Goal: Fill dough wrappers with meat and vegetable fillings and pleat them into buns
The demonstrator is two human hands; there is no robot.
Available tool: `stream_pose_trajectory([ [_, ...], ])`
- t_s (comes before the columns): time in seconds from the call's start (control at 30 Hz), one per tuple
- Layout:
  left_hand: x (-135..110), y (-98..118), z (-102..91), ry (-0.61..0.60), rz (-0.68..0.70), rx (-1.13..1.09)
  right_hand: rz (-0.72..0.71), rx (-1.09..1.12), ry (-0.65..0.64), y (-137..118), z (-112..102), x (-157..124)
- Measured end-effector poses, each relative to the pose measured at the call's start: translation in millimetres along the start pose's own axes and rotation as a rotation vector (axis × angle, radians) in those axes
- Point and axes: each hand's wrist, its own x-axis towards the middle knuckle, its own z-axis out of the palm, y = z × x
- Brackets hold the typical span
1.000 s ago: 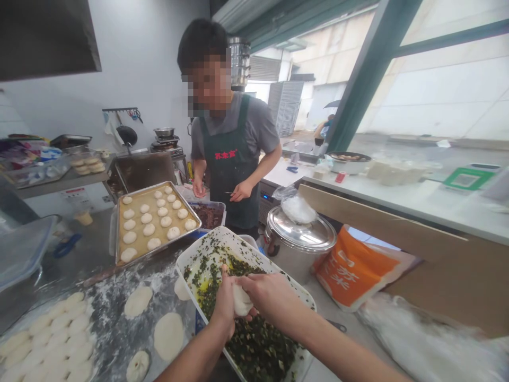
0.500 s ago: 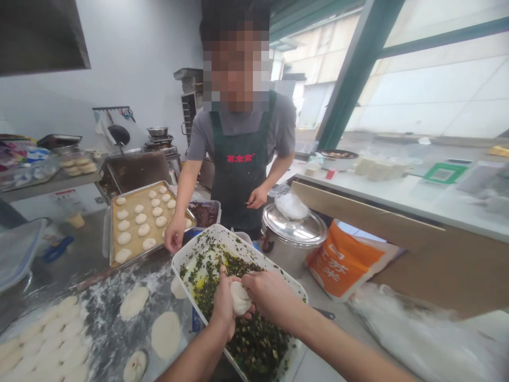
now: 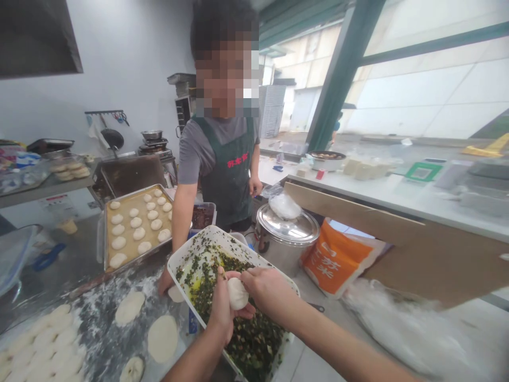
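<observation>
- Head view: the left hand is cupping a dough ball, with its fingers curling together beneath it.
- The right hand is closing on the ball from the other side, its fingertips pinching the top.
- The ball is sitting clamped between both hands, above a white tray of green filling.
- Left of the fingers, flat dough discs are lying on a floured steel table.
- Farther past the fingers, a co-worker's hand is resting near a baking tray of raw buns.
- Right of the fingers, a lidded steel pot is standing beyond the white tray.
</observation>
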Motion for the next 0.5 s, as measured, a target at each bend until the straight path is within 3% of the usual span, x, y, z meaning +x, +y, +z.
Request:
stream_pose_trajectory([
  [0.1,-1,-2,1.7,0.079,-0.046,0.027,-0.049,-0.069,-0.048,-4,-5,1],
  [0.2,-2,-3,0.9,0.065,-0.060,0.005,-0.058,-0.071,-0.061,-5,-11,2],
  [0.37,-4,-4,-2.4,0.064,0.076,0.007,0.042,-0.033,-0.080,-2,-7,4],
  [0.5,-4,-6,-5.3,0.093,0.006,0.027,0.095,-0.003,-0.043,-7,0,6],
])
